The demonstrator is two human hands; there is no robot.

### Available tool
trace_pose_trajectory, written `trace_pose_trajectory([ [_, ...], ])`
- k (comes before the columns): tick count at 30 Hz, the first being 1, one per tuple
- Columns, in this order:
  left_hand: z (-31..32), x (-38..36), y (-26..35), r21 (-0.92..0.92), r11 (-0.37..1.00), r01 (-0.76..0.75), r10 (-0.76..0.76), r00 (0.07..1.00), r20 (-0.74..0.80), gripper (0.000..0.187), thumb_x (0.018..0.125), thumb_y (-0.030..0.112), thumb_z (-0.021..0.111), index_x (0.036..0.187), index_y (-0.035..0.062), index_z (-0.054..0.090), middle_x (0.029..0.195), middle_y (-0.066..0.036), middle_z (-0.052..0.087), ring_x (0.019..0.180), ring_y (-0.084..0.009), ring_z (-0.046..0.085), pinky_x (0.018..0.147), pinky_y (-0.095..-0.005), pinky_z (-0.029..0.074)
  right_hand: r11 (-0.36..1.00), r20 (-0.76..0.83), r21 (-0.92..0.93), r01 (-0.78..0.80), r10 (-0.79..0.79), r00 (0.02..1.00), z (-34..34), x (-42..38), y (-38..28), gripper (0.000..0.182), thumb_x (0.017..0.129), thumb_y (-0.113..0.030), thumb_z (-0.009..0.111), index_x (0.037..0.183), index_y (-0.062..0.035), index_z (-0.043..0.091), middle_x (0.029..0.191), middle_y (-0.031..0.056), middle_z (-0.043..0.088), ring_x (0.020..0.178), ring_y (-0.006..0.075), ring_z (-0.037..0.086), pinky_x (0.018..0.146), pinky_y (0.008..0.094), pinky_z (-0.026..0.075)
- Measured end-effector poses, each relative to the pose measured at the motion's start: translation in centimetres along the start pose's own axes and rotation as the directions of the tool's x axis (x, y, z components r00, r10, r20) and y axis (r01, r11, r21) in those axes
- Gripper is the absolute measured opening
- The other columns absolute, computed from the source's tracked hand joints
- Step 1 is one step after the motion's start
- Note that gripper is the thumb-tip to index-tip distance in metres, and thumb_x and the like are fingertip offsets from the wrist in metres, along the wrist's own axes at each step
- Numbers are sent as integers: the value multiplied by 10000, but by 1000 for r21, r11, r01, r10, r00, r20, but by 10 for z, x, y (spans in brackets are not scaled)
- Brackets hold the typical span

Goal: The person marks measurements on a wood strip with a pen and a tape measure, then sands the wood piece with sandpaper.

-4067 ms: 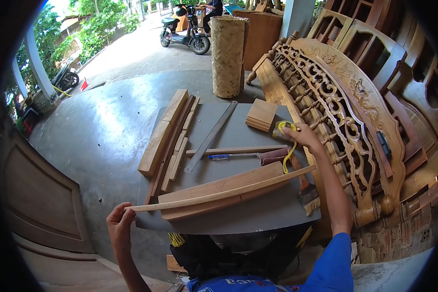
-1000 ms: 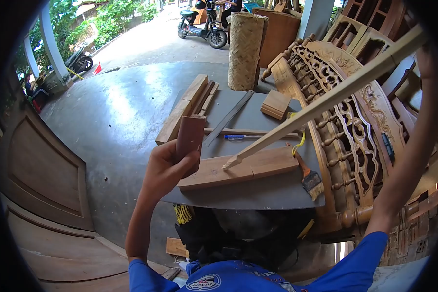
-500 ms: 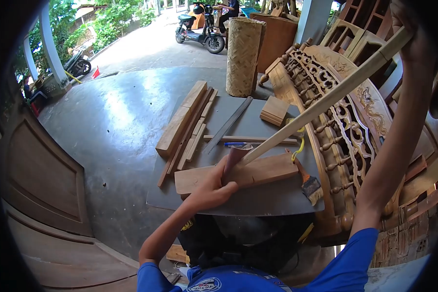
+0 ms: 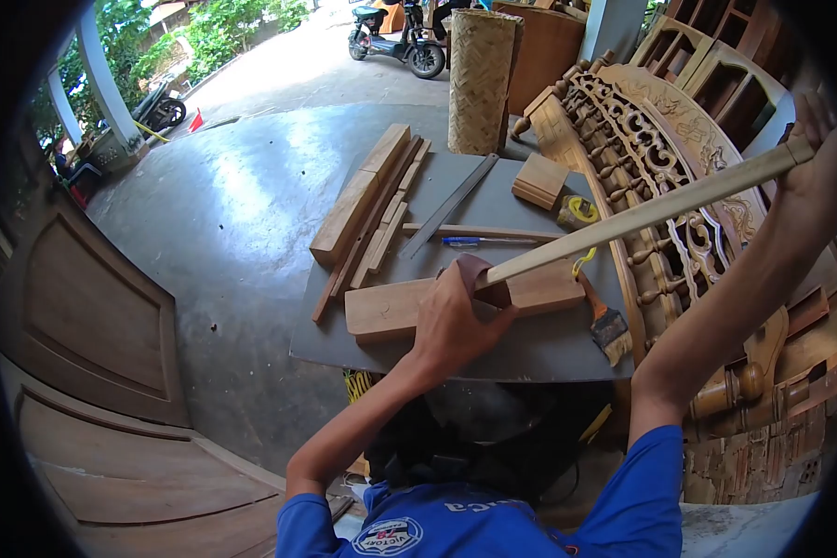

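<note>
A long pale wooden strip slants across the table, its lower end near the middle and its upper end at the right. My right hand is closed around the upper end. At the lower end, my left hand grips a folded brown piece of sandpaper against the strip. Beneath that hand lies a thick wooden block, partly covered by the fingers. A paintbrush with a yellow cord rests at the block's right end. Behind the block are a blue pen and a thin wooden stick.
On the grey table lie a long metal blade, a square wooden block, a yellow tape roll and several wood pieces. Carved furniture borders the right; wooden panels lie left. A woven roll stands behind.
My right hand has come down, so the strip slants less steeply. My left hand has shifted right, its fingers now over the sandpaper. The view has tilted slightly.
</note>
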State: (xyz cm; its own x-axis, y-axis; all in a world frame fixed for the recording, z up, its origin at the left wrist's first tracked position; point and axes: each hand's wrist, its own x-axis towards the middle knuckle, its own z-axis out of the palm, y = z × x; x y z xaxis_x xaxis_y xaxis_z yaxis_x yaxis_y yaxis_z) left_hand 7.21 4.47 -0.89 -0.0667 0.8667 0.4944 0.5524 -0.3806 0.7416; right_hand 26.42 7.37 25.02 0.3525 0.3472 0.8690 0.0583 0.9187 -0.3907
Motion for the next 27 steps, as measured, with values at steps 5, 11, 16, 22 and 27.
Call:
trace_pose_trajectory([
  [5,5,7,-14,135,978,-161,171,983,-71,318,668,260,746,735,20,549,594,-100,556,515,-251,572,489,-328,442,992,52,99,79,-84,995,-8,3,-4,365,976,-326,250,658,-151,290,536,-59,244,404,63,227,362,194,240],
  [11,-9,1,1,-151,988,30,56,845,531,149,664,175,640,688,56,554,601,-137,560,575,-337,566,520,-381,433,263,513,858,-441,-471,718,-42,16,-30,372,932,-265,450,612,-151,297,504,-77,298,370,40,270,303,196,263],
  [16,-18,-17,20,-342,938,46,279,486,828,171,688,151,638,633,48,514,517,-113,506,503,-298,529,485,-358,404,-22,655,510,-860,-638,405,-69,14,-52,341,948,-248,394,637,-129,319,520,-57,333,406,25,313,306,219,249],
  [22,-47,37,9,100,952,-290,273,950,154,123,642,105,656,656,60,542,528,-91,532,485,-262,554,457,-334,425,899,179,438,-13,-73,981,-108,4,-16,374,956,-293,369,626,-139,287,510,-61,311,384,36,299,297,205,259],
  [27,-45,68,-14,515,770,-377,533,824,-194,130,669,96,655,625,90,532,489,-61,520,432,-237,533,437,-323,421,951,-345,270,-148,239,907,-101,-55,42,295,928,-201,457,703,-112,287,602,-16,247,500,85,246,463,205,266],
])
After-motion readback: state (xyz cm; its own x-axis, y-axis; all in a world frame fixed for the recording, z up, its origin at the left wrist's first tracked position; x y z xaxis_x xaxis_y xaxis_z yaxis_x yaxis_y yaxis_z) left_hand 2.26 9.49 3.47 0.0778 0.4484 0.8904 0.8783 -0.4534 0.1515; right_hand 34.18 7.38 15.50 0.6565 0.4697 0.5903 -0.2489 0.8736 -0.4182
